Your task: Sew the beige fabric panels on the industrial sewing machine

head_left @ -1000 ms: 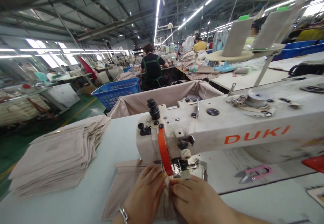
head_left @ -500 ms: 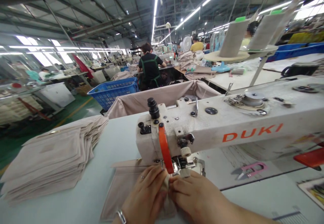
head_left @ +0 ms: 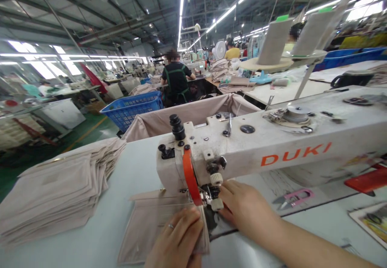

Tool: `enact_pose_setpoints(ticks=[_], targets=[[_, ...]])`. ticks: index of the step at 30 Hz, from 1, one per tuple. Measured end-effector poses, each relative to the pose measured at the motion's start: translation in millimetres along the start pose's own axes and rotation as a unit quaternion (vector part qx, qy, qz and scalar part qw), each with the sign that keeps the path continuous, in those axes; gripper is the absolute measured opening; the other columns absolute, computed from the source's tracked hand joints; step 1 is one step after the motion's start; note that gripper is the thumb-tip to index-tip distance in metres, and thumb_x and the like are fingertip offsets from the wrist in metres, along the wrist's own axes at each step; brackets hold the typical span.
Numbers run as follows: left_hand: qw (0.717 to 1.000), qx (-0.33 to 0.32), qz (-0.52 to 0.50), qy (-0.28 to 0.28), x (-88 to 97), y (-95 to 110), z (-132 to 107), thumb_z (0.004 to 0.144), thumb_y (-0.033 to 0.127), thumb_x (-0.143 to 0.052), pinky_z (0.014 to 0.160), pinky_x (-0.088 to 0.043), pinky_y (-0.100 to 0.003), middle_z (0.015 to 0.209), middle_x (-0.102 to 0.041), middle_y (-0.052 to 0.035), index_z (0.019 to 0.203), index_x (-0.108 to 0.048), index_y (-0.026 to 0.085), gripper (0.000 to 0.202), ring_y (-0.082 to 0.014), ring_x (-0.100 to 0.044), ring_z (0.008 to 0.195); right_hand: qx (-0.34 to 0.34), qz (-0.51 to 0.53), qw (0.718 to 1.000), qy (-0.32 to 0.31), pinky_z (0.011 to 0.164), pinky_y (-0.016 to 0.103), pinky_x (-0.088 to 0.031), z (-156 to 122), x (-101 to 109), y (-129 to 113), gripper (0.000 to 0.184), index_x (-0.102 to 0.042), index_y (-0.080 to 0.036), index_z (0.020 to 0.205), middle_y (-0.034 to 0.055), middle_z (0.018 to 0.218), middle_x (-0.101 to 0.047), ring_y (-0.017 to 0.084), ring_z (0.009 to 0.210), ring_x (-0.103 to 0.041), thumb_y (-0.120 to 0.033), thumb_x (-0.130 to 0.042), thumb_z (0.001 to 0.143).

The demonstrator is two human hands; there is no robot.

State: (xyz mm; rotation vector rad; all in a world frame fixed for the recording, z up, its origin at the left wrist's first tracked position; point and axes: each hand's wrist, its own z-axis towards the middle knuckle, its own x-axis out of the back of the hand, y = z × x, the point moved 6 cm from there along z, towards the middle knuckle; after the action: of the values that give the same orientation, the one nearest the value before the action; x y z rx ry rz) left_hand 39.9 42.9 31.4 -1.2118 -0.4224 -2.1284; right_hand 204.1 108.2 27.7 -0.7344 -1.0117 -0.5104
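My left hand [head_left: 178, 237], with a ring on one finger, rests on a beige fabric piece [head_left: 137, 225], its fingers bent and pressed together at the piece's right edge. The fabric lies flat on the table, its far part under the head of the white sewing machine [head_left: 229, 147]. To the right of the needle area, my right hand [head_left: 242, 203] is off the fabric, its fingers curled in behind the presser parts [head_left: 213, 197]. Its fingertips are hidden, and so is anything they may hold. An orange guard [head_left: 191, 175] curves down between the hands.
A stack of beige fabric pieces [head_left: 60, 187] lies on the left of the table. Pink-handled thread snips [head_left: 298, 197] lie on the right under the machine arm. Behind stand a fabric-lined bin [head_left: 181, 114], a blue basket [head_left: 133, 108] and a seated person [head_left: 175, 78].
My right hand has left the fabric and moved up and right, beside the needle area. My left hand has slid slightly toward me, and the fabric's right edge now shows.
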Motion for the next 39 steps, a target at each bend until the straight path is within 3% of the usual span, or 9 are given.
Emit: enact_pose_setpoints(ticks=[4,6,10,20,23,29,35,39], targets=[[1.000,-0.019,0.011,-0.001,0.6,1.1,-1.3,0.096,0.010,-0.042,0.103,-0.051,-0.020,0.114,-0.072,-0.0071,0.123,-0.063,0.014,0.034,-0.0127,-0.066,0.111,0.210,0.099,0.972,-0.020,0.078,0.030,-0.047,-19.0,-4.1,-36.4,0.007,-0.063,-0.020,0.096,0.0016,0.094,-0.068,0.018,0.088,-0.062,-0.020,-0.056,0.098],[0.999,-0.034,0.036,0.005,-1.5,3.7,-3.0,0.099,0.008,-0.040,0.106,-0.048,-0.021,0.114,-0.072,-0.0052,0.122,-0.064,0.016,0.034,-0.0120,-0.065,0.113,0.264,0.100,0.959,-0.018,0.081,0.030,-0.048,-27.0,-8.8,-45.6,0.007,-0.063,-0.020,0.100,0.0008,0.095,-0.070,0.017,0.093,-0.064,-0.021,-0.056,0.099],[0.997,-0.048,0.061,-0.013,-10.3,7.1,-4.1,0.101,0.009,-0.038,0.108,-0.048,-0.025,0.114,-0.071,-0.0043,0.119,-0.065,0.018,0.034,-0.0137,-0.064,0.115,0.262,0.078,0.962,-0.001,0.076,0.029,-0.049,-28.3,-19.7,-47.4,0.009,-0.064,-0.020,0.090,-0.0005,0.087,-0.071,0.016,0.088,-0.065,-0.020,-0.059,0.098],[0.996,0.011,-0.002,-0.086,-16.9,-6.2,15.1,0.097,0.009,-0.040,0.098,-0.056,-0.035,0.109,-0.070,-0.0057,0.110,-0.063,0.017,0.027,-0.0197,-0.067,0.103,0.221,0.061,0.973,-0.001,0.078,0.032,-0.050,-23.6,-32.3,-42.5,0.009,-0.067,-0.020,0.097,0.0009,0.090,-0.071,0.019,0.090,-0.065,-0.018,-0.059,0.093],[0.997,0.021,-0.021,-0.073,-16.6,-7.8,13.5,0.100,0.011,-0.036,0.096,-0.057,-0.036,0.108,-0.070,-0.0066,0.112,-0.063,0.017,0.029,-0.0198,-0.067,0.101,0.219,0.056,0.974,-0.003,0.081,0.033,-0.051,-23.4,-34.2,-42.2,0.013,-0.068,-0.020,0.097,0.0029,0.091,-0.072,0.019,0.092,-0.065,-0.018,-0.055,0.094],[0.997,0.006,-0.074,0.004,-2.3,-2.7,10.3,0.106,0.016,-0.036,0.089,-0.055,-0.024,0.096,-0.073,-0.0020,0.104,-0.065,0.016,0.030,-0.0133,-0.068,0.089,0.218,0.061,0.973,-0.039,0.078,0.034,-0.049,-26.0,-30.0,-39.0,0.010,-0.067,-0.021,0.103,-0.0005,0.100,-0.073,0.019,0.095,-0.064,-0.022,-0.063,0.093],[0.998,0.000,-0.067,-0.015,-1.6,0.7,15.1,0.107,0.021,-0.032,0.088,-0.055,-0.027,0.099,-0.074,-0.0035,0.106,-0.066,0.016,0.035,-0.0152,-0.068,0.088,0.226,0.062,0.969,-0.084,0.087,0.033,-0.047,-26.1,-18.1,-41.1,0.014,-0.066,-0.018,0.109,0.0018,0.099,-0.073,0.019,0.099,-0.063,-0.021,-0.061,0.096],[0.993,0.042,-0.107,-0.023,-3.4,-2.3,16.6,0.105,0.019,-0.037,0.086,-0.055,-0.026,0.098,-0.073,-0.0028,0.103,-0.067,0.018,0.030,-0.0152,-0.067,0.088,0.214,0.056,0.970,-0.097,0.086,0.033,-0.048,-25.0,-13.8,-42.7,0.013,-0.067,-0.018,0.105,0.0011,0.098,-0.073,0.018,0.095,-0.063,-0.021,-0.064,0.093]])
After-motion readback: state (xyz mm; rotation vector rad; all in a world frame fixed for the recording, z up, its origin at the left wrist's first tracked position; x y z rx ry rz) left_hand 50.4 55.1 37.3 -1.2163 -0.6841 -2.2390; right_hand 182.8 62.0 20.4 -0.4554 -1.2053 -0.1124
